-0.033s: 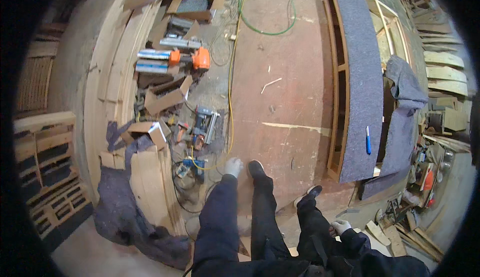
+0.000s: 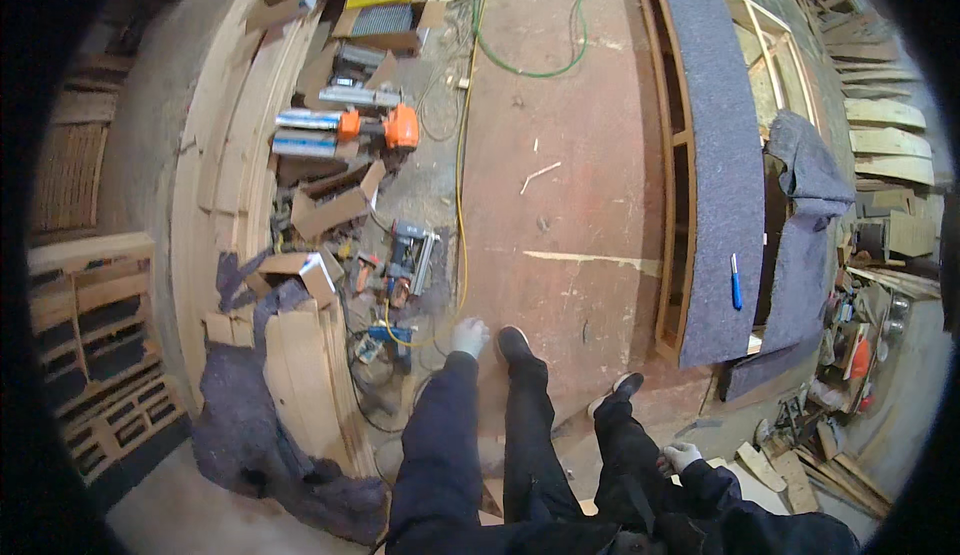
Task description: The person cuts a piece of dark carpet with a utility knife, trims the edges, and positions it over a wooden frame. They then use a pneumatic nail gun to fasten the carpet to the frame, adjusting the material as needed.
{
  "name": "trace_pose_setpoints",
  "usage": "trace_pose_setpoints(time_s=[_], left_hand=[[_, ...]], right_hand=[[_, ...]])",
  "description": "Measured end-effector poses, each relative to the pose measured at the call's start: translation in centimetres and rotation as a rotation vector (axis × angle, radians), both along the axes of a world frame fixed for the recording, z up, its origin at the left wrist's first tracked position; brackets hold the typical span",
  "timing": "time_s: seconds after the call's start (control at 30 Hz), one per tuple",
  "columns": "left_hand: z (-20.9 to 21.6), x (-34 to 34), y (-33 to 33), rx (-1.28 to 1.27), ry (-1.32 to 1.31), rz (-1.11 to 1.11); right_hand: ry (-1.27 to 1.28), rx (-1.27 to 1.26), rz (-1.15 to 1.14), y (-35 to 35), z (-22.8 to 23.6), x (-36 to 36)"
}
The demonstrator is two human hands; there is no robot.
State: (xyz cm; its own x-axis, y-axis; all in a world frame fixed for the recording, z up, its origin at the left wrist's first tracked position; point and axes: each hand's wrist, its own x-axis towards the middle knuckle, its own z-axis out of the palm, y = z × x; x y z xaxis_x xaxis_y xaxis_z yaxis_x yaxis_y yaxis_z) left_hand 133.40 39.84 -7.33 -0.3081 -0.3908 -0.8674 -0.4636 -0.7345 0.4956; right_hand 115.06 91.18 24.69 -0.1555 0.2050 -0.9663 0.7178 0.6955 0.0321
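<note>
My left hand (image 2: 470, 337), in a pale glove, hangs out in front beside my left shoe (image 2: 514, 343). Its fingers look curled together, and no object shows in them. Closest to it are a yellow hose (image 2: 463, 245) and a blue power tool (image 2: 388, 343) on the floor to its left. Lower right, my right hand (image 2: 683, 457), also gloved, is held near my right thigh. Its fingers are bent inward around a small brownish patch that I cannot make out. A blue-handled tool (image 2: 737, 285), perhaps a knife, lies on the grey felt-covered top (image 2: 715, 185) of a long wooden frame, away from both hands.
To the left lie an orange nail gun (image 2: 400, 127), a dark nailer (image 2: 408, 255), open cardboard boxes (image 2: 340, 205) and long boards (image 2: 225, 155). A green hose (image 2: 535, 73) curls ahead on the reddish floor sheet (image 2: 560, 195). Scrap wood (image 2: 830, 475) is heaped at right.
The view has shifted very slightly. Both hands keep nearly the same place and pose, and nothing has been picked up or put down.
</note>
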Motion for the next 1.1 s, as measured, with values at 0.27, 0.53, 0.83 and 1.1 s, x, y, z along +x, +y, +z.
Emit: trace_pose_setpoints(time_s=[0.27,0.53,0.83,1.1], left_hand=[[9.2,-8.3,1.6,-0.076,0.055,-0.09],[24.8,-17.0,9.5,-0.227,0.1,-0.275],[67.1,-33.9,18.1,-0.691,0.923,-0.207],[89.1,-39.8,14.3,-1.28,1.829,-0.401]], right_hand=[[-0.023,-0.065,-0.084,1.0,3.8,-1.2],[0.045,-0.198,-0.263,9.8,4.5,-6.2],[0.218,-0.197,-0.409,27.2,-1.8,-11.7],[0.24,-0.114,-0.45,29.0,-0.1,-17.6]])
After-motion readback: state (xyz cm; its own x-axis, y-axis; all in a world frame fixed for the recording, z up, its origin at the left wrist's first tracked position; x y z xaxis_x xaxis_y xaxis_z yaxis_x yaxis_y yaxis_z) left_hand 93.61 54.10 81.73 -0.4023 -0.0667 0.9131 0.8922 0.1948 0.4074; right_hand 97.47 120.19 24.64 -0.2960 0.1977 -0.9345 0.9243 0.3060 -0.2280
